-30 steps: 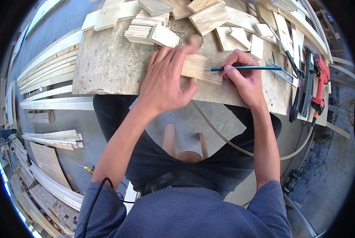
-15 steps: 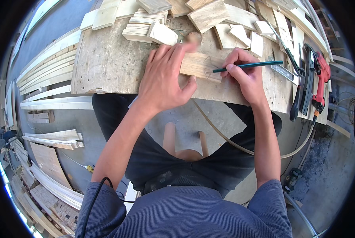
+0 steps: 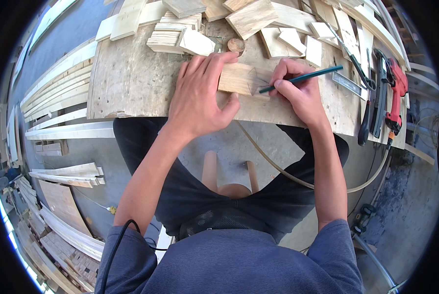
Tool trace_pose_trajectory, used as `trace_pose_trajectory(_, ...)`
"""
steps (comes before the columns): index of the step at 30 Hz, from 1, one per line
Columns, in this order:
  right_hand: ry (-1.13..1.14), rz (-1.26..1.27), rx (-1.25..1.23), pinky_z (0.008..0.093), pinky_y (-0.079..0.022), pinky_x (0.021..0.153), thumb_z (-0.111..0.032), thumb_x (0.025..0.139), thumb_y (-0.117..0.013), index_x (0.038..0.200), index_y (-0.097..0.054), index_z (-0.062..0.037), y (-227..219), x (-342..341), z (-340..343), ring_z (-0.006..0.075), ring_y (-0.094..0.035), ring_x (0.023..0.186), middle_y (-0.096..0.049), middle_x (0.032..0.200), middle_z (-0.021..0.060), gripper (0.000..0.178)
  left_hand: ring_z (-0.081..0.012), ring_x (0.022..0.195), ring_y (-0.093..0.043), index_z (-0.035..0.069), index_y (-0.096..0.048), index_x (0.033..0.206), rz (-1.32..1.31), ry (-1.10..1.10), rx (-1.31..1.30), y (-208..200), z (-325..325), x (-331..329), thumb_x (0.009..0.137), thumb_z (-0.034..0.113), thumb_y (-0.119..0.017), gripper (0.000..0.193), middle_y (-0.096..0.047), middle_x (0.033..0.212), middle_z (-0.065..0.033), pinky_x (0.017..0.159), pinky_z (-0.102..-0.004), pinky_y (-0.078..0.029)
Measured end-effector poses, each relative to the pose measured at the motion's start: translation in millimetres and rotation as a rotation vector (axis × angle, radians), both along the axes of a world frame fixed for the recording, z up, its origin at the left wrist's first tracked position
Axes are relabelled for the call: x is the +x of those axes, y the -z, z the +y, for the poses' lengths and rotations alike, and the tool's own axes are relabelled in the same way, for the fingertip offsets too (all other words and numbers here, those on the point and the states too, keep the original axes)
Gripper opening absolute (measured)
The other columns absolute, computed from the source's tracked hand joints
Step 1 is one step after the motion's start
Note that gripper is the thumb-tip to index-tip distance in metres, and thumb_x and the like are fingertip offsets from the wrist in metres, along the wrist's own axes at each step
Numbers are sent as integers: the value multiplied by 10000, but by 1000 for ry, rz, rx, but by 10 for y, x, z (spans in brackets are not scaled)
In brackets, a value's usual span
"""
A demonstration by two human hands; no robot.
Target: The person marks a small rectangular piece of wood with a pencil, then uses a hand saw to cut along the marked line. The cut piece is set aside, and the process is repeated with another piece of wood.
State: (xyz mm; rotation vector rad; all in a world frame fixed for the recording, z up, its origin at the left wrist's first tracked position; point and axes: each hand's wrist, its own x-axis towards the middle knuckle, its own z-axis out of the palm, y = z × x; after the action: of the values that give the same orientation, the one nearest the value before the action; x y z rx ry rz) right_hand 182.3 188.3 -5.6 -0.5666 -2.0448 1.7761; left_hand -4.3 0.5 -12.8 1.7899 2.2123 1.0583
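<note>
A small rectangular wooden board [image 3: 234, 78] lies on the worktable, with thin dark pencil lines showing toward its right end. My left hand [image 3: 200, 98] is closed on the board's left end, fingers over the far side and thumb at the near edge. In my right hand [image 3: 300, 93] a dark green pencil [image 3: 322, 72] is pinched between thumb and fingers. Its tip rests at the board's marked part, and the hand covers the board's right end. Just beyond my left fingertips stands a small round wooden piece [image 3: 236, 45].
Cut wood blocks [image 3: 173, 32] and flat offcuts [image 3: 251, 18] crowd the table's far side. To the right lie a metal square [image 3: 349, 85], a screwdriver [image 3: 364, 130] and a red nail gun [image 3: 398, 93] with its hose [image 3: 371, 186]. Long boards [image 3: 58, 88] are stacked at the left.
The pencil tip has moved slightly toward me over the board. My left fingertips, blurred before, are now still near the round piece. The whole view has shifted a little.
</note>
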Motion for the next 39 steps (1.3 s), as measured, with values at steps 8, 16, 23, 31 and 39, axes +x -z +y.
trace_pose_trajectory(8,386,128,-96,239,-514,599,-109,1078,-673,1024,-703,-28,16,80,-83,74,-649,719,-761,883,64,102,-276,1132,-643,108,-612,1514,35,-28,-66,-95,-13,25,774,531,-990,933,-667,1150,-58,1037,-433,-461)
trace_pose_trajectory(16,466,133,-57,297,-610,877,-127,1155,-683,1171,-681,-13,63,121,-356,124,-750,989,-768,1062,66,115,-242,975,-614,122,-589,1599,-73,124,-46,-81,-98,5,696,422,-1057,1060,-672,1151,-39,942,-408,-486)
trace_pose_trajectory(23,306,91,-93,284,-598,803,-88,1098,-694,1111,-676,-29,8,135,-267,109,-727,911,-761,1021,58,63,-324,1182,-647,130,-438,1731,-28,50,-20,-42,-7,-24,695,292,-1030,1204,-622,1588,-93,1095,-459,-557)
trace_pose_trajectory(31,202,-10,-81,257,-541,723,-89,1036,-711,1009,-696,-9,-35,112,-294,74,-668,803,-767,905,53,87,-335,1381,-600,140,-371,1758,-104,90,-97,-62,-19,-43,773,341,-927,1149,-638,1657,-36,1276,-473,-435)
trace_pose_trajectory(39,217,-25,-49,246,-536,698,-103,1034,-717,1010,-712,-5,-10,75,-263,72,-673,778,-785,901,56,101,-324,1216,-629,112,-380,1778,-39,102,-22,-48,-1,-53,760,231,-929,1162,-684,1624,-18,1105,-441,-563)
